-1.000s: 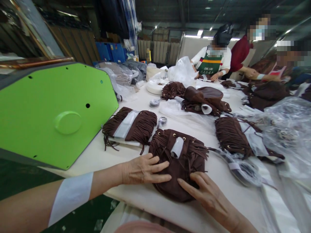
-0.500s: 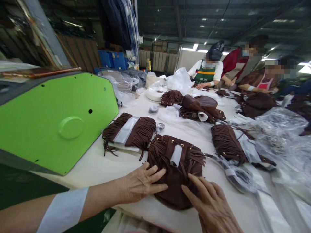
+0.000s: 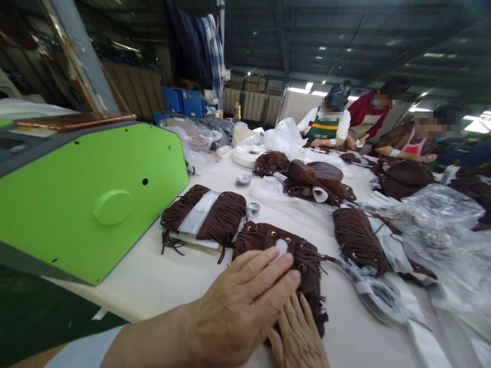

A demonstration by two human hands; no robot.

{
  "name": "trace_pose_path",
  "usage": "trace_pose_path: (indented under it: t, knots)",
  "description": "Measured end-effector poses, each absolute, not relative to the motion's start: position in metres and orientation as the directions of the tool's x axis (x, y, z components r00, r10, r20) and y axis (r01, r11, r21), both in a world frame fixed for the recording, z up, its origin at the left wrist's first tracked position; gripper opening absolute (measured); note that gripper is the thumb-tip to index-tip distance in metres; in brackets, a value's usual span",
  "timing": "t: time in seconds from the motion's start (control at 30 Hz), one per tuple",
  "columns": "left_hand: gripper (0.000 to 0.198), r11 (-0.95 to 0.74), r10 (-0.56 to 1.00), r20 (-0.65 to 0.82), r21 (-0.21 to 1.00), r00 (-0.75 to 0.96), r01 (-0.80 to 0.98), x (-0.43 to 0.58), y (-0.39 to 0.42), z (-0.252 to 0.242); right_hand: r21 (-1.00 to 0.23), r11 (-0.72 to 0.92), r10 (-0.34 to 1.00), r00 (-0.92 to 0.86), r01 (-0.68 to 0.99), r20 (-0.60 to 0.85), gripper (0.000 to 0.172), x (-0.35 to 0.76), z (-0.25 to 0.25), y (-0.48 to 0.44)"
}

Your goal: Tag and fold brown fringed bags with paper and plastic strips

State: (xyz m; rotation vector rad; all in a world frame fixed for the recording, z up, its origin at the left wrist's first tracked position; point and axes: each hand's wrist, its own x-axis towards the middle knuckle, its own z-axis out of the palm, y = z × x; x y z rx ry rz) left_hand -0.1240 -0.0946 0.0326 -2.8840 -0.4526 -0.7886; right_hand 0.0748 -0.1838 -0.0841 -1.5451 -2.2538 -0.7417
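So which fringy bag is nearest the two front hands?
The front bag, partly hidden behind the left hand and right hand; other bags lie farther away.

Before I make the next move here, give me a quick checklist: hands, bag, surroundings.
1. Left hand over the dark brown fringed bag with gold-coloured eyelets: ok, fingers extended.
2. Right hand at the bag's near part: ok.
3. Bag fully in view: not ok, the hands cover much of its middle and near part.
4. White strip on the bag's front uncovered: not ok, the left hand partly hides it.
5. Left palm pressing on the bag: cannot tell, its underside is hidden.
6. Clear-plastic-wrapped coil clear of both hands: ok, it lies apart on the right.
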Motion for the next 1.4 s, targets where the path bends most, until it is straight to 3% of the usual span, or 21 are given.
trace_pose_path:
  t: [0.13,0.23,0.3,0.37,0.5,0.6,0.67,0.77,0.87,0.93,1.03,1.1,1.33,1.4]
  knots:
    - [0.060,-0.895,0.409,0.373,-0.013,0.833,0.445,-0.106,-0.100,-0.012,0.323,0.303,0.736,-0.435,0.897,0.519,0.065,0.078,-0.081,-0.180]
    - [0.069,-0.871,0.490,0.113,0.077,0.864,0.485,-0.105,-0.097,-0.042,0.261,0.296,0.742,-0.393,0.919,0.543,0.065,0.081,-0.056,-0.176]
    - [0.071,-0.864,0.498,0.057,0.121,0.865,0.489,-0.106,-0.095,-0.044,0.224,0.188,0.752,-0.287,0.956,0.593,0.066,0.080,-0.045,-0.172]
    - [0.071,-0.859,0.502,0.056,0.147,0.863,0.490,-0.108,-0.096,-0.038,0.247,0.077,0.729,-0.224,0.966,0.646,0.070,0.077,-0.049,-0.168]
    - [0.069,-0.875,0.467,0.032,0.156,0.883,0.457,-0.110,-0.096,-0.017,0.367,0.098,0.714,-0.322,0.925,0.621,0.074,0.071,-0.085,-0.161]
    - [0.042,-0.830,0.541,0.030,0.179,0.841,0.527,-0.101,-0.083,0.004,0.315,0.097,0.711,-0.287,0.944,0.642,0.074,0.070,-0.102,-0.158]
    - [0.032,-0.812,0.584,0.150,0.133,0.798,0.569,-0.089,-0.068,0.017,0.297,0.089,0.691,-0.273,0.951,0.669,0.073,0.071,-0.102,-0.157]
    - [0.039,-0.910,0.368,0.324,-0.067,0.871,0.409,-0.067,-0.042,0.022,0.329,0.091,0.662,-0.304,0.940,0.685,0.069,0.074,-0.097,-0.156]
    - [0.034,-0.959,0.206,0.291,-0.128,0.934,0.252,-0.049,-0.024,0.010,0.352,0.123,0.624,-0.348,0.928,0.700,0.056,0.080,-0.101,-0.155]
    - [0.033,-0.973,0.209,0.274,-0.041,0.939,0.229,-0.043,-0.022,0.000,0.336,0.137,0.615,-0.346,0.932,0.709,0.051,0.085,-0.110,-0.155]
    - [0.043,-0.931,0.358,0.264,0.181,0.896,0.318,-0.044,-0.028,-0.007,0.258,0.149,0.653,-0.291,0.954,0.699,0.052,0.090,-0.127,-0.157]
    - [0.048,-0.904,0.392,0.187,0.257,0.901,0.341,-0.050,-0.034,-0.009,0.230,0.171,0.682,-0.283,0.958,0.674,0.053,0.093,-0.136,-0.159]
    - [0.064,-0.900,0.279,-0.142,0.304,0.950,0.311,-0.065,-0.029,0.001,0.114,0.207,0.686,-0.227,0.972,0.691,0.051,0.092,-0.145,-0.161]
    - [0.055,-0.903,0.288,-0.183,0.276,0.940,0.330,-0.054,-0.024,0.011,0.061,0.150,0.716,-0.151,0.987,0.682,0.051,0.085,-0.145,-0.162]
